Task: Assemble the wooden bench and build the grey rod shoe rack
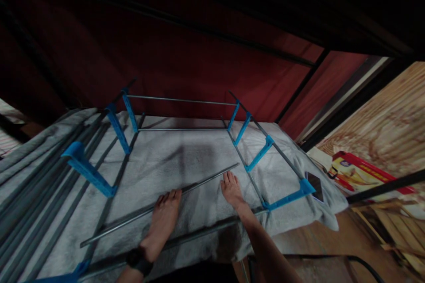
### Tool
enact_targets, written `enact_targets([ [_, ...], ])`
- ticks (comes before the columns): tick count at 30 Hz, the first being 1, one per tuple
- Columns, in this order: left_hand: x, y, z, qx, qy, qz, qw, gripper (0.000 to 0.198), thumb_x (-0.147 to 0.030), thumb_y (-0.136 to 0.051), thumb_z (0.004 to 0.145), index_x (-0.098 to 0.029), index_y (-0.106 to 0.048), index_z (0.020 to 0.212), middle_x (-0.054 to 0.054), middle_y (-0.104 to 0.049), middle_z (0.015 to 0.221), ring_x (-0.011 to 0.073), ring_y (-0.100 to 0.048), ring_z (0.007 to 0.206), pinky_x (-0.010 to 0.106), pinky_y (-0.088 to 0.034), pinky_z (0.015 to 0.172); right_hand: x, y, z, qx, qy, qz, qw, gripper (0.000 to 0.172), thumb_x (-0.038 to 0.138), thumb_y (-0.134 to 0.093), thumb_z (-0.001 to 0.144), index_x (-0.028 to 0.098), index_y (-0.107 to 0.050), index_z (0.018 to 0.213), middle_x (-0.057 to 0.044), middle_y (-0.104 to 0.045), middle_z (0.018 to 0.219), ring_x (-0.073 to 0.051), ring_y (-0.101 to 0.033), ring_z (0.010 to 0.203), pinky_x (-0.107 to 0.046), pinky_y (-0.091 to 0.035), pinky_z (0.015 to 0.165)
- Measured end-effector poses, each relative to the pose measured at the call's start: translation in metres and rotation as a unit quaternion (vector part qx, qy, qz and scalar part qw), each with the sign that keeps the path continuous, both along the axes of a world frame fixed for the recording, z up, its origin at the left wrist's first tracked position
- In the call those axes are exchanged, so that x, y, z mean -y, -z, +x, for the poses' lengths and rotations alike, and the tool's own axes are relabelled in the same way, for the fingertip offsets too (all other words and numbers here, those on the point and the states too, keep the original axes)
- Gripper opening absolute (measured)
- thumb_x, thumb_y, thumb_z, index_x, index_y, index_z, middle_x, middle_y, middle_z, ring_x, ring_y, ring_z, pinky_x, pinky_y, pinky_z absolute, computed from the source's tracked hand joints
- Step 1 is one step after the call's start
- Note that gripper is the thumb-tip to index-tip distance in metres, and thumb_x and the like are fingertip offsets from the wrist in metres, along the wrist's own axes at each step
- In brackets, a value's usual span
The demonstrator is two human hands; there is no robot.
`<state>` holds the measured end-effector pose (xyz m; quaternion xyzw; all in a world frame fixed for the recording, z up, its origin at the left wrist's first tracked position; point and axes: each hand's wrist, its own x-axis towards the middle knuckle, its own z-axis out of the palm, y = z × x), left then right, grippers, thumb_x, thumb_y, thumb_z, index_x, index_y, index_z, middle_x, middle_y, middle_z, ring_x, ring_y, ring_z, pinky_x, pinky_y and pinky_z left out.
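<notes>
A loose grey metal tube [206, 180] lies slantwise across the near part of a frame made of metal tubes and blue plastic connectors. My left hand [166, 214], with a dark band on its wrist, has its fingers closed over the middle of this tube; the thumb is hidden. Close to the tube's far right end is my right hand [231, 191], fingers stretched out and fingertips at or just beside the metal. Blue connectors stand up on the left side [88, 172] and lean outward on the right side [259, 154], joining upper and lower tubes.
A pale fleecy blanket [195, 150] lies under the frame. Several more tubes [36, 194] are bundled at the left. A phone [314, 186] rests at the right edge, with a red and yellow box [361, 172] and wooden slats [392, 230] beyond. A dark red panel [186, 70] closes the back.
</notes>
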<state>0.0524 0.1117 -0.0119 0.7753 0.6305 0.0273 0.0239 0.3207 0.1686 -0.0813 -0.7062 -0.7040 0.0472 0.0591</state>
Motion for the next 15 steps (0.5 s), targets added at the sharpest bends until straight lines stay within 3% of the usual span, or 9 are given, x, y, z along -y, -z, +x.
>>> enact_targets([
  [8,-0.018,0.021,-0.023,0.002,-0.014,0.028,1.000,0.053,0.001,-0.037,0.084,-0.012,-0.057,0.132,0.014,-0.060,0.131,0.0262,-0.053,0.120,0.041,-0.034,0.108,0.003,-0.002,-0.002,0.000,0.000,-0.006,1.000,0.055,0.031,-0.026,0.102,0.008,-0.033,0.151,-0.016,-0.030,0.158,-0.025,-0.025,0.147,-0.042,-0.021,0.118],
  [15,-0.036,0.031,-0.018,0.006,0.000,-0.002,1.000,0.059,0.001,-0.033,0.085,-0.014,-0.050,0.139,0.016,-0.054,0.135,0.0267,-0.051,0.120,0.042,-0.035,0.106,0.004,-0.001,-0.001,-0.016,-0.005,0.009,1.000,0.055,0.031,-0.029,0.102,0.008,-0.032,0.152,-0.016,-0.029,0.158,-0.025,-0.026,0.147,-0.044,-0.023,0.118],
])
